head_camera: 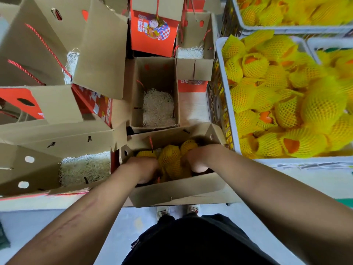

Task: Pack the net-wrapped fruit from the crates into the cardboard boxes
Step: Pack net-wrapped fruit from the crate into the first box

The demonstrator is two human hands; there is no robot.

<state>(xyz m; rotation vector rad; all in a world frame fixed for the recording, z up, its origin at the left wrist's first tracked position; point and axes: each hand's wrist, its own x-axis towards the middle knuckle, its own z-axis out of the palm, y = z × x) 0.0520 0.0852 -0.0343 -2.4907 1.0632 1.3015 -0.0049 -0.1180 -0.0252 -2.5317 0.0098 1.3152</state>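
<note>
Both hands reach down into the nearest open cardboard box (pixel 181 192), straight in front of me. Several oranges in yellow foam net (pixel 170 157) lie inside it between the hands. My left hand (pixel 143 169) is at the box's left side, fingers down among the fruit and hidden. At the right side, my right hand (pixel 196 159) has its fingers curled down against the netted fruit. Whether either hand grips a fruit is hidden. To the right stands a white crate (pixel 225 96) heaped with net-wrapped fruit (pixel 286 104).
An open box lined with shredded paper (pixel 158 108) stands just beyond the near one, another (pixel 84 169) to its left. More open boxes with red rope handles and red printed sides crowd the left and back. A second fruit crate (pixel 286 29) sits far right. My feet show below.
</note>
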